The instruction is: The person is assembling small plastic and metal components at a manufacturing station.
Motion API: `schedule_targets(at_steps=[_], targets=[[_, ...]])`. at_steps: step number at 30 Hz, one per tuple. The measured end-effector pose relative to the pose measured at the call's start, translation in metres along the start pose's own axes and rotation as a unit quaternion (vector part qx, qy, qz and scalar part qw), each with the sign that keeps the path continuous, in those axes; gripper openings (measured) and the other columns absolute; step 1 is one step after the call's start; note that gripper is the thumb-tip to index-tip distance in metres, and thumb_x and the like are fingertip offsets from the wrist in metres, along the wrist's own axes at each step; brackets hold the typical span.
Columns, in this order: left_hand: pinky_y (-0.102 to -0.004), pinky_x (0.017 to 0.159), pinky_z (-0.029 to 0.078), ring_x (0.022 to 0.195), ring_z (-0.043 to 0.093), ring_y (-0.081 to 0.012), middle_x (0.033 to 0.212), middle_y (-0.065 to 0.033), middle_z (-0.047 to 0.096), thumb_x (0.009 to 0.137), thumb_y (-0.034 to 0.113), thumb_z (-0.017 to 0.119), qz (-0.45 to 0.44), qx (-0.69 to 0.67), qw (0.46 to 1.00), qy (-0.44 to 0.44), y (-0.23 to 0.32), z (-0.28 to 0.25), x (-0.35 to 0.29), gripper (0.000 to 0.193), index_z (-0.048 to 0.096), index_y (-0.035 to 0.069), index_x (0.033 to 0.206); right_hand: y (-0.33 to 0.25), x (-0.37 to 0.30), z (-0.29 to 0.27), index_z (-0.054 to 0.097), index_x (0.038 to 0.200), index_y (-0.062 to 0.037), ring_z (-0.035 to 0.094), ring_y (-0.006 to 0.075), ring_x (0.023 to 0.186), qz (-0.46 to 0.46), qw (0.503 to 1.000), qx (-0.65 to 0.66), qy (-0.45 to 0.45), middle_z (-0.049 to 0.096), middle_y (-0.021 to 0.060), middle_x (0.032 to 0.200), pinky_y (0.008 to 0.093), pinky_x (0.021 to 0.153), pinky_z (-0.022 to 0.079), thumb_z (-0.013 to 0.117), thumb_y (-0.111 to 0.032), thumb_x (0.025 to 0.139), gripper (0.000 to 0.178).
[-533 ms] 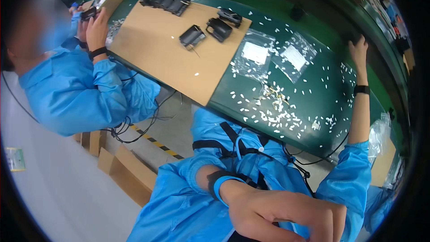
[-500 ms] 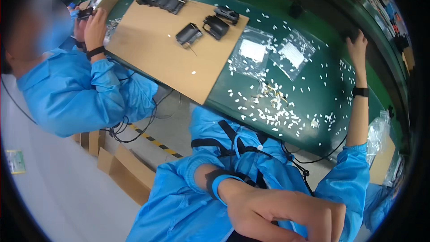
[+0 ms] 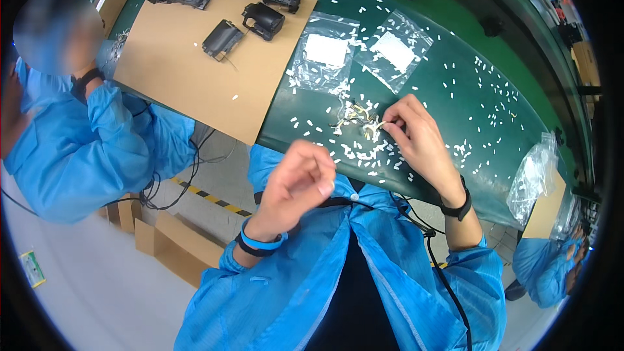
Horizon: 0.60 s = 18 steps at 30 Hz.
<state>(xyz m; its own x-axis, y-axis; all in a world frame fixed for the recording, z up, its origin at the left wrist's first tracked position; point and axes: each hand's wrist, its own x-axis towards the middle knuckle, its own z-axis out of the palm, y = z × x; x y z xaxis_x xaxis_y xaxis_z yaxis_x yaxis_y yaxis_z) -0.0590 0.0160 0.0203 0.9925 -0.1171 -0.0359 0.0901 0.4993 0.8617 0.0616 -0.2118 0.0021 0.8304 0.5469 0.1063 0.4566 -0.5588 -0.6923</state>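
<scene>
Wires (image 3: 356, 116), thin and tangled, pale, yellow and dark, lie among scattered small white pieces (image 3: 364, 153) near the front edge of a green table (image 3: 278, 129). Head view: the right hand (image 3: 422, 144), half a second ago stretched out to the far right, is now at this tangle, and the left hand (image 3: 296, 185) has come up from low in front of the body; the work now seems centred on the wires. The right thumb and fingertips are pinched together and appear to grip a pale strand, though it is too small to be sure. The left hand hangs just short of the table, fingers loosely curled, thumb slightly apart, with nothing visible in it. Beyond the wires lie two clear bags (image 3: 303, 73); to their left, black housings (image 3: 222, 39) rest on a tan board (image 3: 195, 84).
</scene>
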Motion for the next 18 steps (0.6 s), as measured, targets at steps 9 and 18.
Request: schedule_targets(at_steps=[9,18], targets=[[-0.0245,0.071,0.048,0.083,0.057,-0.0094,0.106,-0.0066,0.059,0.086,-0.001,0.072,0.043,0.224,0.971,0.072,0.006,-0.001,0.039,0.045,0.058,0.001,0.129,-0.053,-0.001,-0.015,0.064,0.09,0.0019,0.056,0.0136,0.069,0.035,0.979,0.2,0.022,0.061,0.0064,0.084,0.0269,0.063,0.045,0.07,0.002,0.085,0.008],[-0.0253,0.06,0.052,0.072,0.065,-0.0147,0.092,-0.0136,0.068,0.088,-0.009,0.066,0.062,0.105,0.986,0.111,0.007,0.006,0.036,0.015,0.072,-0.007,0.101,-0.073,-0.001,-0.007,0.064,0.095,0.0026,0.057,0.0125,0.077,0.048,0.929,0.367,0.032,0.062,0.0049,0.087,0.0254,0.071,0.046,0.068,0.003,0.088,0.009]])
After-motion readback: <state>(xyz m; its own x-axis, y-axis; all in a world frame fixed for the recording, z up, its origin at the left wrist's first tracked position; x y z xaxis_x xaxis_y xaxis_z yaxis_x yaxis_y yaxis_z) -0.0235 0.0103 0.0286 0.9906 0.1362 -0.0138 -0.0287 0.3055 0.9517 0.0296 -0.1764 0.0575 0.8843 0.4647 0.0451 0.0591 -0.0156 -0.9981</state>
